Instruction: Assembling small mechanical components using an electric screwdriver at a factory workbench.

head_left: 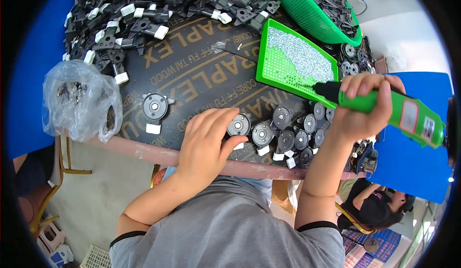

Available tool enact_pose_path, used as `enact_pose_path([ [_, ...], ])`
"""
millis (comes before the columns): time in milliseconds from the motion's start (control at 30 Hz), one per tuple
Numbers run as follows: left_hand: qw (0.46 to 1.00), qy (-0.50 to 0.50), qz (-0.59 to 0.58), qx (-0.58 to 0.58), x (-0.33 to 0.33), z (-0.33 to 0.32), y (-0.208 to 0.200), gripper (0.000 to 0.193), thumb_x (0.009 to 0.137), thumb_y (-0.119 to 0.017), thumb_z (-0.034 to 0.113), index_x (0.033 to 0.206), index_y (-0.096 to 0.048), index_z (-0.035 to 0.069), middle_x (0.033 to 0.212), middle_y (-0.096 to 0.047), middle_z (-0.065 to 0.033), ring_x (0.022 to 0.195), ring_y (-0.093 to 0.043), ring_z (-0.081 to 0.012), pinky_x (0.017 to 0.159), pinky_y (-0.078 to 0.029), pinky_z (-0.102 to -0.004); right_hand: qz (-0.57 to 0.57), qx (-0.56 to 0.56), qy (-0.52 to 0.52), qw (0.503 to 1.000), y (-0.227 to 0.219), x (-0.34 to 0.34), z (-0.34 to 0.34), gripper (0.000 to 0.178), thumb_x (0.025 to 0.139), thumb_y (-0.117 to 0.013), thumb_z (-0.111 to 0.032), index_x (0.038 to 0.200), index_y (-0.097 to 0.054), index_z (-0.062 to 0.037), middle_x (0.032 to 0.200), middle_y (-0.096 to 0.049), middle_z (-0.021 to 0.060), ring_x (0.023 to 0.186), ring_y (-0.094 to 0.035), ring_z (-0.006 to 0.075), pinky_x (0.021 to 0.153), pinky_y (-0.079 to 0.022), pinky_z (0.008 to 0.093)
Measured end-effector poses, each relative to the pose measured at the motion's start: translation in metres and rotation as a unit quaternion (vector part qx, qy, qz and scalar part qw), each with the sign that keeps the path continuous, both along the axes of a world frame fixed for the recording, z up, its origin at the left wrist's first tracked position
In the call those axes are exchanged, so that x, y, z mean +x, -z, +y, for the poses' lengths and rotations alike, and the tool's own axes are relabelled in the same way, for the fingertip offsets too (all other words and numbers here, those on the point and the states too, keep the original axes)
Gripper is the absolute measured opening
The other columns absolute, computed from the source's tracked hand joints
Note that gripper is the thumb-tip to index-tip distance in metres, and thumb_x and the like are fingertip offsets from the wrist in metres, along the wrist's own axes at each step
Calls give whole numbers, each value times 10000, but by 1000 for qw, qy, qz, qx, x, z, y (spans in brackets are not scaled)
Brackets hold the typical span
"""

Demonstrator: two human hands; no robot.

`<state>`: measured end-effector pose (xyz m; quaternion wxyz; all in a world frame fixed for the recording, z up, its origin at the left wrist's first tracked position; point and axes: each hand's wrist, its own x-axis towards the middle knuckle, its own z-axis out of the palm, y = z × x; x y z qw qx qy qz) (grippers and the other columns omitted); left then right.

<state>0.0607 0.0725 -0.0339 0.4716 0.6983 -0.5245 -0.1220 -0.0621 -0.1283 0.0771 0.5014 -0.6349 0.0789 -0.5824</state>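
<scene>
My right hand (pixel 367 102) is wrapped round a green electric screwdriver (pixel 401 116) with a black nose. Its tip points down into a green perforated tray (pixel 263 66) that holds a heap of small silvery screws (pixel 307 56). My left hand (pixel 209 136) curves its fingers and thumb round a black round-headed part (pixel 238 124) with a white end, lying on the dark board. More such parts (pixel 262 135) stand grouped just right of it, between my two hands. Another one (pixel 155 106) lies alone to the left of my left hand.
A large pile of black parts with white ends (pixel 144 13) covers the far left. Beyond the tray, a green basket (pixel 307 15) holds black pieces. A clear plastic bag (pixel 84 104) lies at the left edge. A person (pixel 377 203) sits at the lower right.
</scene>
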Motion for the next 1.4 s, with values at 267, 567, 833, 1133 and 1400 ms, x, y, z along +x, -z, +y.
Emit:
enact_pose_path([
  [267, 1000, 8, -13, 11, 3, 0, 0, 670, 786, -783, 315, 1319, -524, 3, 1281, -596, -144, 1167, -547, -349, 997, -423, -448, 52, 27, 93, 994, 38, 14, -28, 205, 918, -532, -70, 1100, -441, -38, 651, -492, 100, 497, -485, 201, 495, -461, 365],
  [567, 1000, 6, -22, 12, 1, -1, -1, 646, 795, -784, 281, 1320, -528, 5, 1261, -601, -143, 1155, -550, -347, 986, -428, -443, 61, 5, 91, 994, 42, 11, -30, 194, 925, -531, -63, 1095, -442, -35, 657, -498, 102, 500, -500, 202, 501, -479, 365],
  [833, 1000, -11, -5, 24, 1, 3, -1, 626, 794, -781, 260, 1312, -536, 10, 1251, -602, -145, 1154, -548, -349, 982, -427, -441, -3, -19, 4, 1000, 14, -1, -7, 188, 967, -479, -129, 1145, -470, -68, 694, -485, 81, 559, -500, 181, 521, -458, 335],
  [1133, 1000, -8, -8, -4, 1, 1, 5, 569, 761, -788, 166, 1282, -579, 70, 1228, -623, -120, 1160, -559, -332, 977, -436, -426, 120, -37, -166, 978, 4, 8, 99, 229, 957, -551, -181, 1122, -404, -120, 676, -492, 77, 513, -509, 187, 466, -483, 343],
  [1400, 999, -2, -30, -23, 0, 0, 4, 504, 818, -737, 207, 1253, -554, 31, 1187, -612, -142, 1126, -556, -341, 968, -425, -449, 143, -9, -123, 982, 15, 12, 102, 242, 952, -582, -202, 1054, -385, -107, 660, -490, 75, 487, -497, 179, 468, -476, 342],
])
